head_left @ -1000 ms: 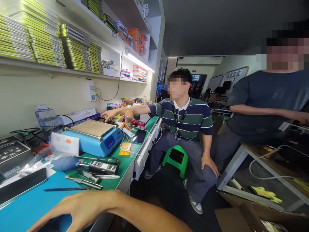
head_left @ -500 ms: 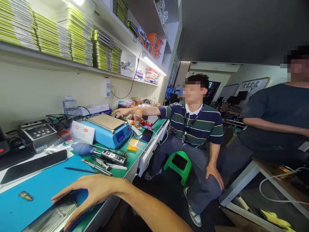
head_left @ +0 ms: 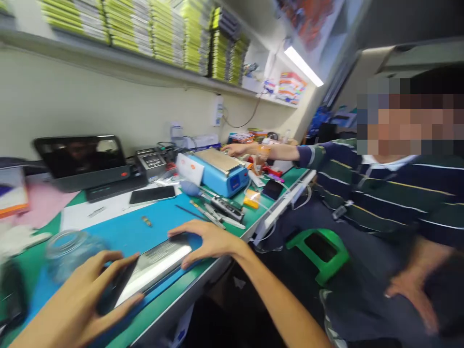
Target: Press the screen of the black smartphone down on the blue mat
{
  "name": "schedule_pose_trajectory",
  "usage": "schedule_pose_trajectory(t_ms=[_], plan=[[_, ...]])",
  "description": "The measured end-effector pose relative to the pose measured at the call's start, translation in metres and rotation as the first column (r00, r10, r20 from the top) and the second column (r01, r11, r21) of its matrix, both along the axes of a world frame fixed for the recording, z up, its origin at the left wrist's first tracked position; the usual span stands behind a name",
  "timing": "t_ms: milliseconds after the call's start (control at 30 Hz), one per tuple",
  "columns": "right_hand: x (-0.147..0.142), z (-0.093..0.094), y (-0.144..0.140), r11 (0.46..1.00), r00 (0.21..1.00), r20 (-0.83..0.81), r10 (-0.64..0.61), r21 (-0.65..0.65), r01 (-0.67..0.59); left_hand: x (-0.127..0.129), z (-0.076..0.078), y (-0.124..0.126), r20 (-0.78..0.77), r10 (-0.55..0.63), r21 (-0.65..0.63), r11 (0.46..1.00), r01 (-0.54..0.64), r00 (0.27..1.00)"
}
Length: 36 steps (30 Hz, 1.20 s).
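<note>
Against a pale wall [head_left: 108, 101], the green counter [head_left: 159, 301] carries a blue mat [head_left: 119, 220]. Near the counter's front edge, left hand [head_left: 83, 295] and right hand [head_left: 210, 241] grip opposite ends of a flat, glossy device [head_left: 155, 267].

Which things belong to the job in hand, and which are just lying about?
In use: flat glossy device, held at its ends by the left hand and right hand; blue mat beneath it.

Apparently lying about: clear jar; yellow packet; pink sheet.
</note>
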State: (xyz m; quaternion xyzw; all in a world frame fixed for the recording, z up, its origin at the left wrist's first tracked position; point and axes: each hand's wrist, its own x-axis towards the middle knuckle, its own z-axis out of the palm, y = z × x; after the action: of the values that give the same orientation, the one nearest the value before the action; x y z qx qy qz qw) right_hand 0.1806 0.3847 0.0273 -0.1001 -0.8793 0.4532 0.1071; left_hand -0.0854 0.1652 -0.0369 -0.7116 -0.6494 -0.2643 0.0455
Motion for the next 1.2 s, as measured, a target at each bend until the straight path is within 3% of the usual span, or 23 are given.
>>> schedule_pose_trajectory(t_ms=[100,300,800,1000,1200], plan=[[-0.002,0.003,0.002,0.999,1.000,-0.013,-0.013,-0.032,0.013,0.004,0.015,-0.005,0.009,0.037,-0.100,0.994,-0.035,0.999],[-0.003,0.009,0.002,0.999,0.999,0.038,-0.031,-0.031,0.032,0.016,0.034,-0.002,0.021,0.054,-0.106,0.993,-0.051,0.998],[-0.004,0.007,0.003,0.999,0.999,0.043,-0.031,-0.016,0.032,0.015,0.032,-0.005,-0.012,0.055,-0.146,0.988,-0.056,0.998],[-0.003,0.007,0.005,1.000,1.000,0.024,-0.011,-0.006,0.011,0.015,0.027,-0.008,-0.004,0.105,-0.204,0.973,-0.104,0.994],[-0.004,0.005,0.005,1.000,1.000,0.011,-0.011,-0.005,0.011,0.015,0.027,-0.006,-0.078,0.077,-0.100,0.991,-0.085,0.994]])
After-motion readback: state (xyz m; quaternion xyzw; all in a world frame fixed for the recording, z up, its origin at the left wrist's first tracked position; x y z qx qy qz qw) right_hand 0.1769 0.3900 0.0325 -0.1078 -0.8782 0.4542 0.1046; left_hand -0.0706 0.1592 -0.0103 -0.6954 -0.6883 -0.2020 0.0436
